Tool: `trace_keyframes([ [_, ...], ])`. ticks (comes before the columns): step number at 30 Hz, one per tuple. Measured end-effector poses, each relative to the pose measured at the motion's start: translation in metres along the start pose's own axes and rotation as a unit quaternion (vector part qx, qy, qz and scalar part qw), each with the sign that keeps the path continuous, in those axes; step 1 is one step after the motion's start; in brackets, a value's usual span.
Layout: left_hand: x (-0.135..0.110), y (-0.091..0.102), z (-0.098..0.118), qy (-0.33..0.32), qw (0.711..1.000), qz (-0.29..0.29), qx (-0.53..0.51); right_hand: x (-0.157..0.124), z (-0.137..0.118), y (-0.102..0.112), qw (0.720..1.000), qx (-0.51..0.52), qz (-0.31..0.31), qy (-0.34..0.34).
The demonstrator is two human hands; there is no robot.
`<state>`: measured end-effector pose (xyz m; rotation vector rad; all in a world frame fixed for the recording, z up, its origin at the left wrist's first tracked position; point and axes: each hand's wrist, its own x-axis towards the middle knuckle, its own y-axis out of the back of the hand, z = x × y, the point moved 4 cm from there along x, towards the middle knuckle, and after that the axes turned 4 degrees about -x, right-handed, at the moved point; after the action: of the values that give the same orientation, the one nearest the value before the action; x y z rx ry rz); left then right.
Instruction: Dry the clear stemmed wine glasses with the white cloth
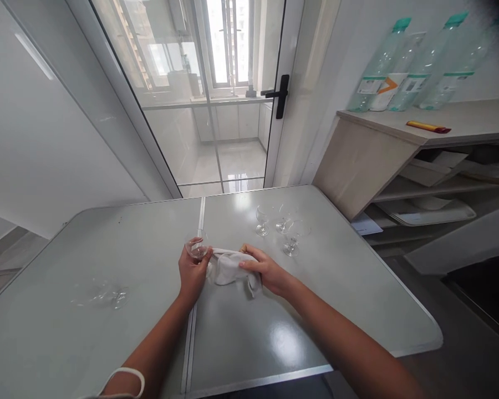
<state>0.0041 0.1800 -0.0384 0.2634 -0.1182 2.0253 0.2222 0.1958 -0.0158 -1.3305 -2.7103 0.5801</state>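
Note:
My left hand (pixel 194 271) is closed around a clear stemmed glass (pixel 197 248), held above the table near its middle seam. A white cloth (pixel 229 269) stretches between my two hands, its edge reaching my left fingertips beside the glass. My right hand (pixel 261 267) grips the cloth's right end, and a loose corner of it hangs down. Beyond my right hand several similar glasses, among them a small glass (pixel 261 220) and a nearer glass (pixel 291 245), stand on the table. To the left, a glass (pixel 120 297) shows only faintly against the surface.
The pale table (pixel 316 310) has a metal rim and a seam. At the right is a wooden shelf unit (pixel 399 166) with trays; on top are plastic bottles (pixel 378 66) and a yellow-red packet (pixel 428 127). A glass door (pixel 233 127) with a black handle (pixel 281 97) rises behind the table.

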Motion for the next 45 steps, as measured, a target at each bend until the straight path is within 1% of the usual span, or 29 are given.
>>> trace_keyframes([
  [2,0.001,0.001,-0.002,0.007,1.000,0.003,-0.010,0.000,-0.002,0.003,1.000,0.019,0.020,0.004],
  [5,0.002,0.002,-0.004,0.015,1.000,0.011,-0.010,0.001,-0.004,0.006,0.999,0.032,0.030,0.001],
  [6,0.002,0.002,-0.004,0.015,1.000,0.010,-0.008,0.002,-0.005,0.007,0.999,0.020,0.037,0.013],
  [8,0.000,0.001,-0.002,0.009,1.000,-0.003,-0.004,0.003,-0.008,0.010,0.996,-0.030,0.065,0.061],
  [10,-0.002,-0.002,0.001,-0.004,0.999,-0.031,0.007,0.002,-0.011,0.014,0.983,-0.081,0.111,0.119],
  [11,-0.004,-0.004,0.003,-0.013,0.999,-0.049,0.015,0.002,-0.012,0.015,0.978,-0.094,0.129,0.131],
  [14,-0.009,-0.011,0.009,-0.041,0.991,-0.126,0.037,0.002,-0.013,0.020,0.970,-0.123,0.161,0.137],
  [15,-0.011,-0.013,0.010,-0.050,0.986,-0.152,0.044,0.001,-0.014,0.021,0.964,-0.139,0.173,0.145],
  [17,-0.013,-0.016,0.009,-0.066,0.976,-0.193,0.070,-0.002,-0.019,0.023,0.943,-0.184,0.210,0.184],
  [19,-0.015,-0.016,0.007,-0.083,0.968,-0.211,0.108,-0.008,-0.023,0.024,0.912,-0.237,0.248,0.224],
  [20,-0.017,-0.016,0.006,-0.095,0.964,-0.214,0.128,-0.011,-0.024,0.023,0.897,-0.272,0.256,0.236],
  [21,-0.018,-0.017,0.006,-0.111,0.959,-0.217,0.148,-0.013,-0.023,0.021,0.882,-0.311,0.254,0.245],
  [22,-0.020,-0.017,0.006,-0.129,0.953,-0.220,0.167,-0.015,-0.023,0.018,0.868,-0.353,0.240,0.253],
  [25,-0.025,-0.020,0.008,-0.186,0.928,-0.232,0.222,-0.017,-0.020,0.003,0.829,-0.461,0.145,0.282],
  [27,-0.028,-0.022,0.011,-0.219,0.911,-0.235,0.259,-0.017,-0.020,-0.005,0.821,-0.490,0.080,0.281],
  [29,-0.029,-0.023,0.015,-0.244,0.895,-0.231,0.292,-0.016,-0.021,-0.010,0.825,-0.500,0.032,0.259],
  [31,-0.030,-0.024,0.017,-0.254,0.885,-0.229,0.316,-0.015,-0.024,-0.013,0.820,-0.516,-0.001,0.246],
  [33,-0.029,-0.024,0.016,-0.255,0.881,-0.226,0.328,-0.015,-0.025,-0.014,0.802,-0.541,-0.010,0.252],
  [34,-0.028,-0.024,0.016,-0.253,0.883,-0.220,0.329,-0.015,-0.026,-0.013,0.795,-0.548,0.007,0.259],
  [35,-0.028,-0.023,0.015,-0.250,0.886,-0.211,0.328,-0.015,-0.027,-0.011,0.792,-0.548,0.041,0.267],
  [37,-0.025,-0.021,0.013,-0.236,0.899,-0.187,0.319,-0.018,-0.029,-0.002,0.787,-0.528,0.149,0.282],
  [38,-0.024,-0.019,0.012,-0.227,0.907,-0.172,0.311,-0.020,-0.030,0.003,0.780,-0.515,0.208,0.289],
  [39,-0.023,-0.018,0.011,-0.218,0.914,-0.159,0.304,-0.021,-0.031,0.007,0.770,-0.507,0.255,0.293],
  [40,-0.022,-0.017,0.010,-0.210,0.920,-0.148,0.297,-0.023,-0.031,0.010,0.758,-0.505,0.287,0.296],
  [41,-0.022,-0.016,0.010,-0.205,0.924,-0.140,0.292,-0.023,-0.031,0.012,0.748,-0.511,0.302,0.296],
  [43,-0.022,-0.016,0.011,-0.205,0.926,-0.137,0.287,-0.020,-0.029,0.013,0.739,-0.532,0.300,0.284],
  [45,-0.023,-0.017,0.012,-0.211,0.922,-0.147,0.289,-0.017,-0.027,0.012,0.748,-0.548,0.262,0.268],
])
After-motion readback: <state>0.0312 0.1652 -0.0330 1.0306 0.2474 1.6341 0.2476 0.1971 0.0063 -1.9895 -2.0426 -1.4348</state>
